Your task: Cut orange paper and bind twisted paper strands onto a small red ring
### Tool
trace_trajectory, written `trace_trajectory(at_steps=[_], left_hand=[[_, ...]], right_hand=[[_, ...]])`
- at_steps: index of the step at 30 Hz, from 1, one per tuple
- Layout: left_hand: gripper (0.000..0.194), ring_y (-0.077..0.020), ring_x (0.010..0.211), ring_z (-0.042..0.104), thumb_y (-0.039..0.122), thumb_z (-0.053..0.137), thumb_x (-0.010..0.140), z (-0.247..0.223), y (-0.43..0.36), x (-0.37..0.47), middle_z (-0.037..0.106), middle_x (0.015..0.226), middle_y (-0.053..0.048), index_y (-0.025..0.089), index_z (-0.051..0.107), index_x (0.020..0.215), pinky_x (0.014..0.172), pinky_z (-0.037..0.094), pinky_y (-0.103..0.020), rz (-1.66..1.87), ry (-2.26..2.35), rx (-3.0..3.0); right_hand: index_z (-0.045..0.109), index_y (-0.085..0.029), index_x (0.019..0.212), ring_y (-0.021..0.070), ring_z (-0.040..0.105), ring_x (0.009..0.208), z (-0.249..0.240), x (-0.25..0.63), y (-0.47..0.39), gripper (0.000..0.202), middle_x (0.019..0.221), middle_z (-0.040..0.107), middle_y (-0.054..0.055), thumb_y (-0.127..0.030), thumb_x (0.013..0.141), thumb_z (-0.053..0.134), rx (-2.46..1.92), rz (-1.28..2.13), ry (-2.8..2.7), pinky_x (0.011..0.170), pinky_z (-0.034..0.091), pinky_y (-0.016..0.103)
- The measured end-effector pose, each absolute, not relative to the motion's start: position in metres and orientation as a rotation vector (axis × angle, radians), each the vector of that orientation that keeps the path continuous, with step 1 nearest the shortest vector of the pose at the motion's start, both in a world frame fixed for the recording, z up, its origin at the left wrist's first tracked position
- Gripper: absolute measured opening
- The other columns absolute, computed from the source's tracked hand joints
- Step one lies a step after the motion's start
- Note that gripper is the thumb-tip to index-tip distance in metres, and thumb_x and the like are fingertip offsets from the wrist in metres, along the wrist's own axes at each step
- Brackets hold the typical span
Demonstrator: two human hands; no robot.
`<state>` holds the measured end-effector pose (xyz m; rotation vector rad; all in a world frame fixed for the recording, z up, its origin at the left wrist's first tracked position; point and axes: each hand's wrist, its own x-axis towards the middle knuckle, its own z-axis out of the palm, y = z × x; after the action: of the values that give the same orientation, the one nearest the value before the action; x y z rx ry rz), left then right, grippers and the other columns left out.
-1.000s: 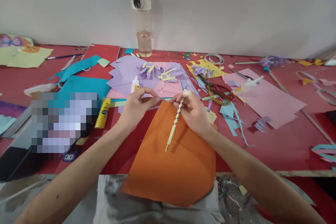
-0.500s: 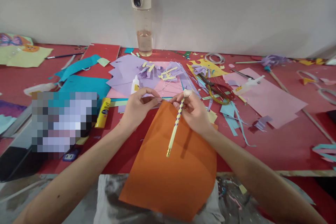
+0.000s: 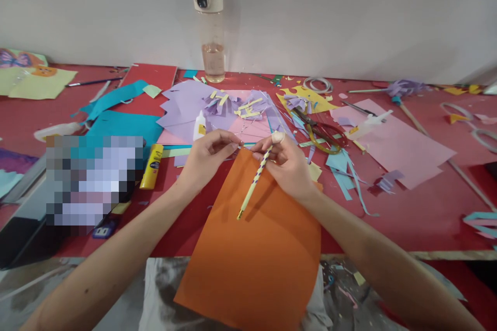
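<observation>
An orange sheet of paper (image 3: 256, 248) hangs over the table edge, its narrow top between my hands. My left hand (image 3: 212, 158) is closed in a pinch at the sheet's top, on a thin strand or wire whose details are too small to tell. My right hand (image 3: 285, 165) is closed around a pale yellow pencil with purple dots (image 3: 252, 189), eraser end pointing down over the sheet. Its fingertips also meet near the sheet's top edge. Just beyond lie fringed purple and yellow paper pieces (image 3: 250, 108) on pink and purple sheets.
A glue stick (image 3: 151, 166) and a blurred-out device (image 3: 95, 181) lie left. A white glue bottle (image 3: 199, 125) is behind my left hand, a water bottle (image 3: 213, 57) by the wall. Scissors (image 3: 324, 132) and pink paper (image 3: 396, 150) are on the right.
The pencil's eraser end has swung left and slightly up, so the pencil slants more. Both hands have hardly moved. The orange sheet's lower edge has shifted slightly down.
</observation>
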<state>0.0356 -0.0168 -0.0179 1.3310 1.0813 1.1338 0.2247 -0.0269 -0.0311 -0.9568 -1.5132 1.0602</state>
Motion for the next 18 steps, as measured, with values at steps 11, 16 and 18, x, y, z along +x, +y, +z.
trace_trajectory(at_steps=[11,16,18], left_hand=[[0.004,-0.0123,0.078,0.066,0.017,0.069,0.081,-0.0183,-0.0164,0.0352,0.072,0.084,0.0,0.02,0.071,0.08,0.072,0.052,-0.021,1.15,1.097,1.663],[0.003,-0.011,0.076,0.065,0.019,0.07,0.081,-0.0184,-0.0162,0.0355,0.072,0.084,0.001,0.02,0.072,0.082,0.068,0.051,-0.02,1.143,1.088,1.681],[0.003,-0.0111,0.075,0.065,0.022,0.071,0.081,-0.018,-0.0164,0.0356,0.072,0.083,0.0,0.02,0.072,0.082,0.067,0.051,-0.02,1.154,1.089,1.671]], right_hand=[[0.05,-0.023,0.083,0.0143,0.066,0.086,-0.0299,0.2246,-0.0271,0.022,0.089,0.064,0.001,-0.028,0.083,0.071,-0.933,1.076,-1.509,0.078,0.057,0.031],[0.05,-0.024,0.085,0.0145,0.066,0.087,-0.0314,0.2263,-0.0258,0.022,0.089,0.064,0.0,-0.026,0.083,0.072,-0.926,1.075,-1.525,0.077,0.056,0.031],[0.05,-0.024,0.085,0.0139,0.066,0.087,-0.032,0.2265,-0.0253,0.022,0.089,0.064,-0.001,-0.024,0.082,0.072,-0.922,1.073,-1.524,0.077,0.055,0.03]])
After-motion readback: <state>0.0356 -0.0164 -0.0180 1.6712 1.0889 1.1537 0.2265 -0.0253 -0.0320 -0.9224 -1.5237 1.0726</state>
